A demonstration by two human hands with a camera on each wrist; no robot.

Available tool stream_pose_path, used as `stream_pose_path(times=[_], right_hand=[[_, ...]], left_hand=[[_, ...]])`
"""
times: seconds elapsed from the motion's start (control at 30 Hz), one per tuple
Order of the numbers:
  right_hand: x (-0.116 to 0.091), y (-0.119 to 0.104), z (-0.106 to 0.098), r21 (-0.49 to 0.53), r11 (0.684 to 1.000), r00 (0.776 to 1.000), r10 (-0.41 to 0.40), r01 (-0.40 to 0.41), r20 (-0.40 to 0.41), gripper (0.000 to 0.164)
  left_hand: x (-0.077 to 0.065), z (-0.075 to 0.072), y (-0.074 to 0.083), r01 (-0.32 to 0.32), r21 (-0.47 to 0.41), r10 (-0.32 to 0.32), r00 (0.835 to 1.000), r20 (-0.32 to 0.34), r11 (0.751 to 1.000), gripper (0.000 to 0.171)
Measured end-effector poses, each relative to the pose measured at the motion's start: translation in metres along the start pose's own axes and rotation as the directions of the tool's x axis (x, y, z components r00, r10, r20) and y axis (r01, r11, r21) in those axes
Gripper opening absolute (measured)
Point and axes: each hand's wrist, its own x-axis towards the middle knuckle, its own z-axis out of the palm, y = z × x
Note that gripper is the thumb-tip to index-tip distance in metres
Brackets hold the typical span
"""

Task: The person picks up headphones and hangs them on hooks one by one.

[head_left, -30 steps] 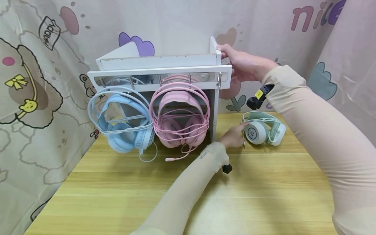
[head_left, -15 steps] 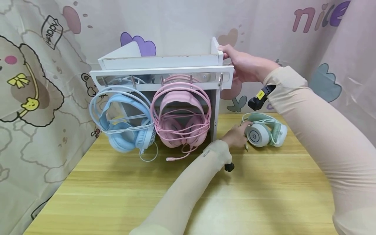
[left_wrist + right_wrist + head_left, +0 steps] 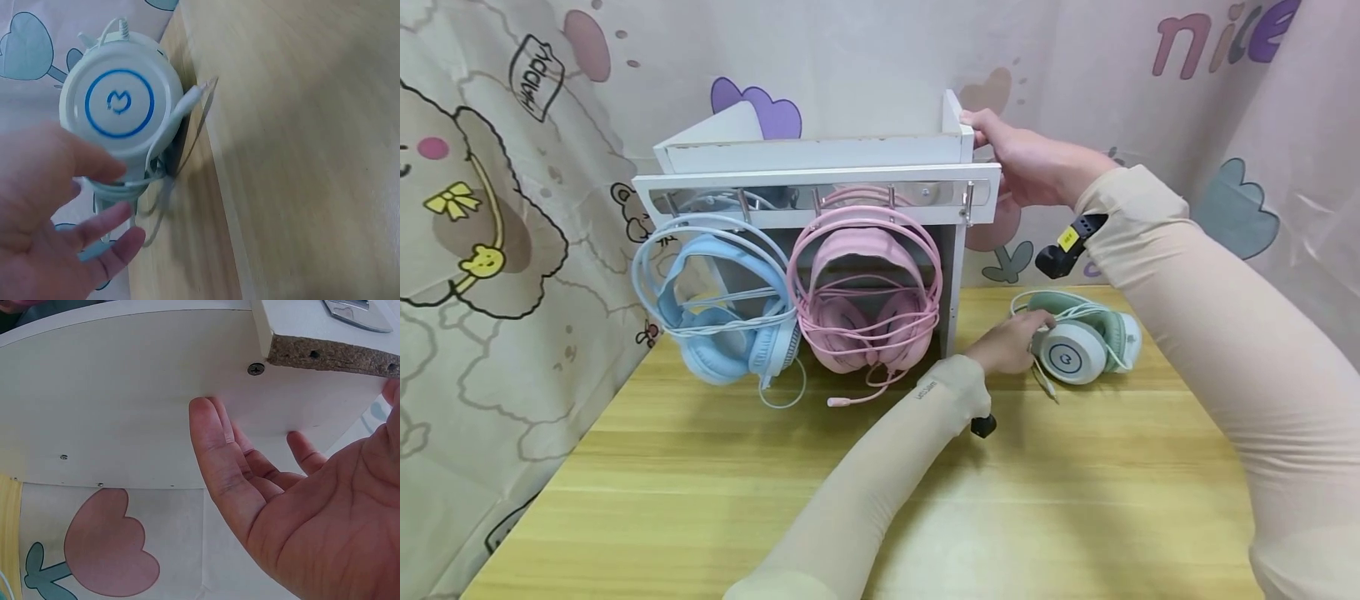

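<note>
On the right of the table, white and green headphones point(image 3: 1073, 353) lie with their cable bundled around the headband. My left hand point(image 3: 1009, 342) pinches them at the bundled cable and band. In the left wrist view the thumb point(image 3: 94, 159) lies over the cable loops, with the lower fingers spread apart. A loose plug point(image 3: 195, 94) sticks out beside the round ear cup point(image 3: 119, 103). My right hand point(image 3: 1030, 158) holds the upper side panel of a white shelf point(image 3: 820, 156). Seen from the right wrist, its fingers point(image 3: 209, 434) lie against the panel's outer face.
Blue headphones point(image 3: 718, 312) and pink headphones point(image 3: 868, 304) hang from hooks on the shelf's front rail. The rail's rightmost hook point(image 3: 967, 200) bears nothing. A patterned curtain point(image 3: 880, 50) stands behind the wooden table point(image 3: 700, 500).
The left hand has shifted slightly right and closed in on the white and green headphones, which have turned and moved right. Their plug has swung forward. The right hand stays on the shelf.
</note>
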Motion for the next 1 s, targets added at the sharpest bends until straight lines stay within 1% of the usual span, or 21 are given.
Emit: stream_pose_path(times=[0.1,0.17,0.27,0.33,0.47,0.57,0.7,0.87,1.0], right_hand=[[0.0,0.0,0.0,-0.006,1.0,1.0,0.003,-0.003,0.005,0.07],[0.0,0.0,0.0,-0.005,1.0,1.0,0.005,-0.005,0.005,0.071],[0.0,0.0,0.0,-0.005,1.0,1.0,0.011,-0.011,-0.002,0.073],[0.0,0.0,0.0,-0.009,1.0,1.0,0.01,-0.01,-0.005,0.074],[0.0,0.0,0.0,-0.017,1.0,1.0,0.007,-0.007,-0.006,0.074],[0.001,0.001,0.0,-0.023,1.0,1.0,0.003,-0.003,-0.006,0.075],[0.001,0.001,-0.001,-0.035,0.999,1.0,-0.002,0.002,-0.012,0.075],[0.0,0.0,-0.002,-0.047,0.999,1.0,-0.011,0.01,-0.019,0.075],[0.001,0.001,-0.002,-0.034,0.999,1.0,-0.01,0.009,-0.008,0.075]], left_hand=[[0.0,0.001,-0.002,-0.042,-0.039,0.044,0.998,0.041,0.998,0.063],[0.0,0.002,-0.002,-0.065,-0.041,0.067,0.997,0.043,0.997,0.061],[0.0,0.002,-0.002,-0.08,-0.033,0.081,0.996,0.028,0.996,0.06],[-0.001,0.0,-0.001,-0.079,-0.023,0.08,0.997,0.022,0.997,0.062],[-0.005,-0.002,0.001,-0.079,0.048,0.077,0.996,0.04,0.996,0.067],[-0.008,-0.002,0.001,-0.094,0.096,0.09,0.995,0.05,0.991,0.064],[-0.012,-0.003,0.0,-0.112,0.086,0.108,0.993,0.05,0.99,0.06],[-0.022,-0.005,0.004,-0.091,0.04,0.088,0.993,0.077,0.995,0.058],[-0.032,-0.006,0.007,-0.082,0.025,0.079,0.992,0.099,0.996,0.055]])
